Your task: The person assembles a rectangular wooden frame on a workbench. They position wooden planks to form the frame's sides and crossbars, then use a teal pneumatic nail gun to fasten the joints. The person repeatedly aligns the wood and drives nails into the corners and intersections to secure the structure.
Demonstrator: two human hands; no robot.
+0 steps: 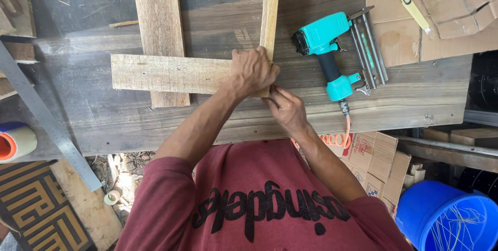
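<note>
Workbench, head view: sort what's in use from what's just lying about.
In use:
left hand, pressing the horizontal plank
right hand, at the narrow upright strip
wide upright board, under the plank

Lying about:
teal nail gun
metal ruler
tape roll
blue bucket
cardboard

Both hands (252,71) (287,108) press crossed wooden slats (171,73).

The left hand (252,72) covers the spot where the cross plank (171,74) meets the narrow upright strip (270,10), so that joint cannot be seen. The strip and the wider upright board (158,17) run off the top edge. The blue bucket (448,220) is cut by the lower right corner, and the tape roll (15,141) by the left edge.
</note>
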